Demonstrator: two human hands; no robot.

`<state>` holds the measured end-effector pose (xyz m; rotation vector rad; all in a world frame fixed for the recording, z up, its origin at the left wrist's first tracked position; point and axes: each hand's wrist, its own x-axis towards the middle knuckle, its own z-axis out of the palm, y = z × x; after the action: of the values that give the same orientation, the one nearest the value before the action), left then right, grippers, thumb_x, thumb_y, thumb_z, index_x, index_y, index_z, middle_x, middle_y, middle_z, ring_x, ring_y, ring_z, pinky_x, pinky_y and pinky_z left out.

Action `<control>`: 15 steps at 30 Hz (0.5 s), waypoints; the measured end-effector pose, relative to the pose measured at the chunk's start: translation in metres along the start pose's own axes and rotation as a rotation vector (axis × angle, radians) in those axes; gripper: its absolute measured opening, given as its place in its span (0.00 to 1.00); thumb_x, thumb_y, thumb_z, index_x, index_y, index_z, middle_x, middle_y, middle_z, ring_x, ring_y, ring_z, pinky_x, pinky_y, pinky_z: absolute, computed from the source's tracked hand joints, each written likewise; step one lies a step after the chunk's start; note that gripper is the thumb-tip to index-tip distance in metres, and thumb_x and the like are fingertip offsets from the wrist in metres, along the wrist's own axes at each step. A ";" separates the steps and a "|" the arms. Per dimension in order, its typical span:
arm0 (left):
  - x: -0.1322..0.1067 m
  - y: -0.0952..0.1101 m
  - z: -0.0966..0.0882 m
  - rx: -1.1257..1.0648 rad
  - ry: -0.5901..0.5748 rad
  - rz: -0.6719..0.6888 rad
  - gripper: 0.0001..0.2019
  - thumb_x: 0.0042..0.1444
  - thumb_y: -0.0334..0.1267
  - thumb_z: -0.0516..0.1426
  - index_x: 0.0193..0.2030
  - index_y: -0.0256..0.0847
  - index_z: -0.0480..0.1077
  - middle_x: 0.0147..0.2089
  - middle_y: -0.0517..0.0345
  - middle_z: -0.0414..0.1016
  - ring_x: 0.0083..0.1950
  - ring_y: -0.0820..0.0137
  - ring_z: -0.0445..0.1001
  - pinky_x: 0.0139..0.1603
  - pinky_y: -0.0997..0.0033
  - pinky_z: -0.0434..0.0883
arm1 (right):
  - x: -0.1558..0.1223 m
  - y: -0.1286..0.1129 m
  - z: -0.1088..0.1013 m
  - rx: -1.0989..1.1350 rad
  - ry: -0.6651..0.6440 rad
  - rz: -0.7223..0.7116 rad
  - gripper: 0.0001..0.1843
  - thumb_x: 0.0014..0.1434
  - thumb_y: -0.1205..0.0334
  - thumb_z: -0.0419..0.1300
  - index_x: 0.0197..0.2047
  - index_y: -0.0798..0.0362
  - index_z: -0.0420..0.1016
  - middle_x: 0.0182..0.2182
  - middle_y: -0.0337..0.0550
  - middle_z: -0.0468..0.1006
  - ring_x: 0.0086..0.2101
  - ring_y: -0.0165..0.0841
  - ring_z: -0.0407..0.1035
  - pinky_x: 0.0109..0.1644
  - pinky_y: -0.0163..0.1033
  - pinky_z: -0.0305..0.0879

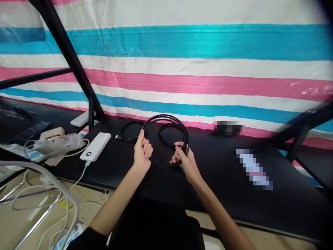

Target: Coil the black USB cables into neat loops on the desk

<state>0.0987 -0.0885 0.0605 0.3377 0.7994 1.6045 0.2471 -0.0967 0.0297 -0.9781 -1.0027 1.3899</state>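
Observation:
A black cable (166, 117) is looped into a coil between my two hands, above the table. My left hand (142, 151) is closed around the coil's left side, thumb pointing up. On the right side of the coil, my right hand (186, 159) grips the strands with its fingers curled. Part of the cable near the right palm is hidden by the fingers. A further loop of black cable (122, 133) lies on the table behind my left hand, with a USB plug (118, 137) at its end. Another black loop (160, 133) shows through the coil.
A white power bank (96, 146) with a white cable plugged in lies left of my hands. Farther left are a white power strip (56, 146) and a dark phone (31, 132). Two blurred-out items lie at the right. Black metal struts (70, 59) rise at the left.

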 end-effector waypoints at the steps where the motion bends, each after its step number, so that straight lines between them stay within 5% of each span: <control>1: 0.001 -0.004 0.002 0.019 0.019 0.062 0.26 0.55 0.48 0.57 0.19 0.41 0.43 0.13 0.71 0.39 0.13 0.80 0.37 0.13 0.75 0.38 | 0.000 0.002 0.003 0.026 0.021 -0.003 0.17 0.52 0.52 0.62 0.40 0.50 0.64 0.15 0.23 0.57 0.17 0.24 0.62 0.25 0.34 0.68; 5: 0.003 -0.030 0.010 0.272 -0.018 0.252 0.25 0.56 0.54 0.53 0.21 0.42 0.44 0.15 0.71 0.41 0.15 0.79 0.44 0.16 0.76 0.46 | 0.007 0.008 0.009 0.182 0.154 -0.009 0.17 0.51 0.55 0.62 0.41 0.48 0.61 0.17 0.22 0.57 0.16 0.24 0.62 0.25 0.35 0.70; 9: 0.019 -0.062 0.007 0.477 -0.111 0.248 0.13 0.53 0.46 0.58 0.31 0.41 0.58 0.21 0.67 0.60 0.25 0.75 0.65 0.31 0.76 0.63 | 0.034 0.009 -0.001 0.319 0.307 0.044 0.17 0.47 0.60 0.62 0.38 0.47 0.59 0.17 0.21 0.56 0.15 0.21 0.58 0.26 0.33 0.71; 12: 0.046 -0.079 0.001 0.629 -0.087 0.227 0.14 0.48 0.36 0.62 0.38 0.40 0.62 0.27 0.65 0.66 0.29 0.74 0.67 0.35 0.74 0.64 | 0.062 0.010 -0.014 0.213 0.346 0.009 0.16 0.48 0.58 0.60 0.38 0.47 0.59 0.17 0.22 0.59 0.17 0.23 0.62 0.26 0.33 0.71; 15: 0.076 -0.087 -0.003 0.720 -0.053 0.149 0.13 0.52 0.37 0.61 0.40 0.38 0.63 0.28 0.64 0.65 0.26 0.75 0.64 0.32 0.73 0.65 | 0.084 0.015 -0.031 -0.089 0.272 0.018 0.18 0.49 0.56 0.59 0.43 0.49 0.60 0.19 0.26 0.66 0.20 0.27 0.69 0.24 0.34 0.71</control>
<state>0.1463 -0.0164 -0.0163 0.9652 1.3221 1.3865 0.2681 -0.0123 0.0047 -1.2088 -0.8584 1.1960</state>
